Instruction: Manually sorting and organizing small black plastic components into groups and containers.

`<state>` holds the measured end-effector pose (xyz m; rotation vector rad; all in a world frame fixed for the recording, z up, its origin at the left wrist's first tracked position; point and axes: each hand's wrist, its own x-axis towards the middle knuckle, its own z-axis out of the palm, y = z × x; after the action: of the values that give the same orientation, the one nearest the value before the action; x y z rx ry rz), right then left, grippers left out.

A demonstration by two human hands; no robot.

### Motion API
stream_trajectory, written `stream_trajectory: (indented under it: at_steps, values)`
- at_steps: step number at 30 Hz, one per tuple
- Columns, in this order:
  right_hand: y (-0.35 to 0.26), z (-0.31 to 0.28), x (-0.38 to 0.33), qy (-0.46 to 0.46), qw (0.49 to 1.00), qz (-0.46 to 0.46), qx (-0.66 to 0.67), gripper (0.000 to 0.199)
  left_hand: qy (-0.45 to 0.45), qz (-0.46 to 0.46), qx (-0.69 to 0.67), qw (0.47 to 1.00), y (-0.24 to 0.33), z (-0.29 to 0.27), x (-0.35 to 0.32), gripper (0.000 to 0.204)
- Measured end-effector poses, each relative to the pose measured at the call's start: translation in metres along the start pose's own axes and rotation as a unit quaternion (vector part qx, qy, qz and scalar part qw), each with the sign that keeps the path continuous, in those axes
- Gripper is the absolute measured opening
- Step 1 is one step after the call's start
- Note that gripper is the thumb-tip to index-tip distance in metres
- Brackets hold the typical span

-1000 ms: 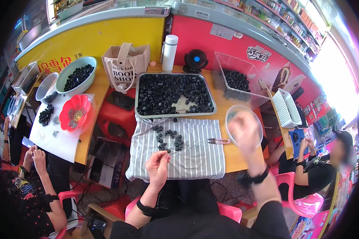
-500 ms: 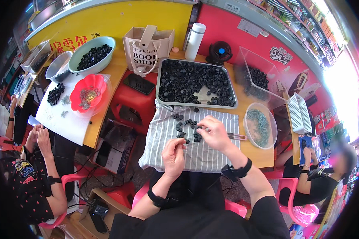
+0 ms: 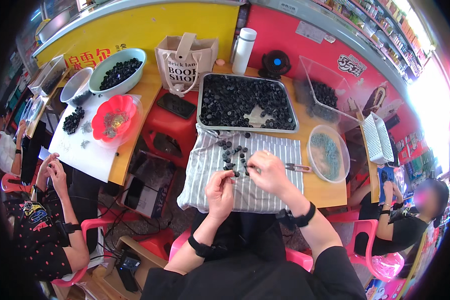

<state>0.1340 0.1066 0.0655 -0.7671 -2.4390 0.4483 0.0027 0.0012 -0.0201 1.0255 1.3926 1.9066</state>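
Observation:
Near the middle of a grey-and-white striped cloth [image 3: 270, 202], my left hand [image 3: 219, 194] pinches a small round black part [image 3: 236, 174] between thumb and fingertips. My right hand [image 3: 268, 171] is close beside it, palm down, fingers closed together at the tips. Whatever those fingertips hold is too small and covered to make out. Loose black round parts [image 3: 228, 153] lie scattered on the cloth just beyond both hands. Behind them stands a metal tray [image 3: 201, 119] heaped with many more black parts [image 3: 235, 97].
Right of the cloth are a hand tool with a metal-edged handle [image 3: 299, 168] and a clear tub [image 3: 346, 167] of thin greenish pieces. A white bottle [image 3: 244, 51], small black fan [image 3: 275, 64] and beige bag [image 3: 187, 57] stand behind. Co-workers sit at both sides.
My right hand has shifted slightly down, and its fingertips have come nearer the left hand. The black parts beside the right fingertips are fewer in sight. The whole view has tilted a little.

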Motion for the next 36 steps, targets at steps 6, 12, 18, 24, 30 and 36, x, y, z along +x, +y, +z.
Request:
stream_trajectory:
  at_steps: [6, 12, 18, 24, 30, 36]
  values:
    - [-0.024, 0.004, -0.081, 0.005, 0.995, 0.009, -0.096, 0.010, -0.007, 0.013, 0.033, 0.999, 0.004, 0.000, 0.002, 0.017]
    - [-0.008, 0.004, -0.086, 0.149, 0.987, 0.054, -0.002, 0.009, -0.032, 0.016, 0.039, 0.999, 0.005, 0.000, 0.002, 0.019]
    - [0.024, -0.004, -0.058, 0.099, 0.989, 0.098, -0.053, 0.009, -0.040, 0.034, 0.059, 0.997, 0.004, 0.000, -0.001, 0.024]
    - [0.032, 0.006, -0.052, 0.045, 0.994, 0.079, -0.060, 0.008, -0.042, 0.042, 0.072, 0.996, 0.004, 0.000, 0.000, 0.028]
    - [0.023, 0.000, -0.064, 0.092, 0.990, 0.086, 0.059, 0.008, -0.047, 0.052, 0.067, 0.995, 0.003, 0.000, 0.001, 0.025]
    - [-0.005, 0.007, -0.093, 0.065, 0.957, 0.178, 0.220, 0.012, -0.149, 0.217, 0.234, 0.936, 0.033, 0.010, 0.003, 0.022]
